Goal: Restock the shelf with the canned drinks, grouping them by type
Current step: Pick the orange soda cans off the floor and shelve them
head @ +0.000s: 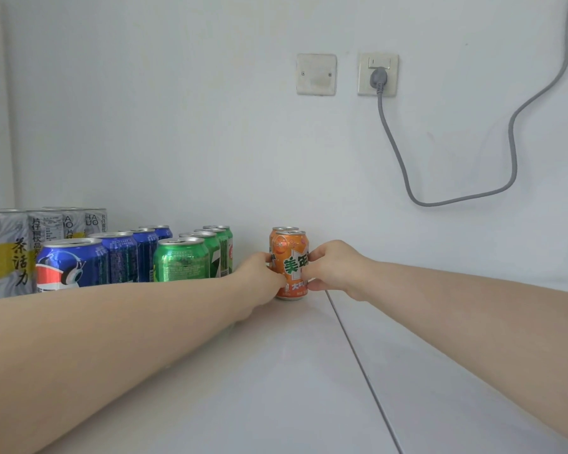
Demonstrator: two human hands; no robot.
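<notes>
An orange can (290, 257) stands upright on the white shelf (276, 371), with a second orange can (282, 231) right behind it. My left hand (259, 276) grips the front can from its left side. My right hand (333, 268) grips it from the right, fingers curled round its label. To the left stand a row of green cans (181, 260), a row of blue cans (71, 262) and a group of taller grey-and-yellow cans (5, 253).
The white wall (177, 126) rises just behind the cans. A blank plate (316, 74) and a socket (378, 74) with a grey cable (513, 152) plugged in sit on it. A seam (358, 365) runs down the shelf to the right of the orange cans.
</notes>
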